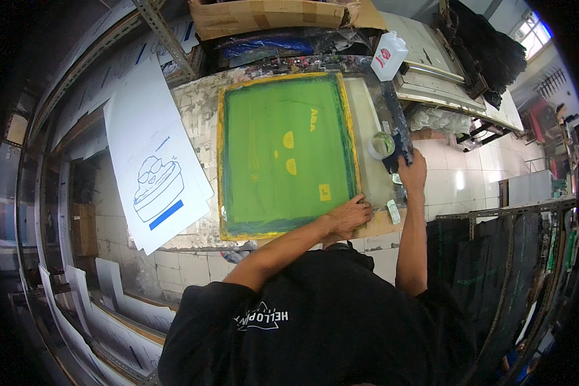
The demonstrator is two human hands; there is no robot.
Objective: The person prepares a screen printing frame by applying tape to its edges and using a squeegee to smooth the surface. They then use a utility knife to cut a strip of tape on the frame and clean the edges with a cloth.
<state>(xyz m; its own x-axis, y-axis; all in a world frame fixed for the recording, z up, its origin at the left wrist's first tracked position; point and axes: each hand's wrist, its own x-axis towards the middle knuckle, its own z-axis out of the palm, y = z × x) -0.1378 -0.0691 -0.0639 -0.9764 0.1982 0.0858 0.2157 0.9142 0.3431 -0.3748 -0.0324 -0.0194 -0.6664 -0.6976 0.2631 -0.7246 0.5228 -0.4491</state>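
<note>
A screen-printing frame (283, 154) lies flat on the worn table, its green mesh carrying yellow stencil shapes and its border edged in yellow. At its near right corner, my left hand (349, 217) rests with curled fingers against the edge. My right hand (413, 172) reaches to the table's right side, its fingers closed at a dark, cloth-like patch (399, 147); what they hold is partly hidden. Just left of that hand stands a small round tub (382, 147) with greenish contents. A small pale green and white item (393, 211) lies between my two hands.
White sheets (157, 128) with a blue line drawing overhang the table's left side. A white jug (389, 56) stands at the far right corner. Behind the table sits a cardboard box (270, 19). Metal racks (167, 38) hold more sheets at left; black panels (473, 264) stand at right.
</note>
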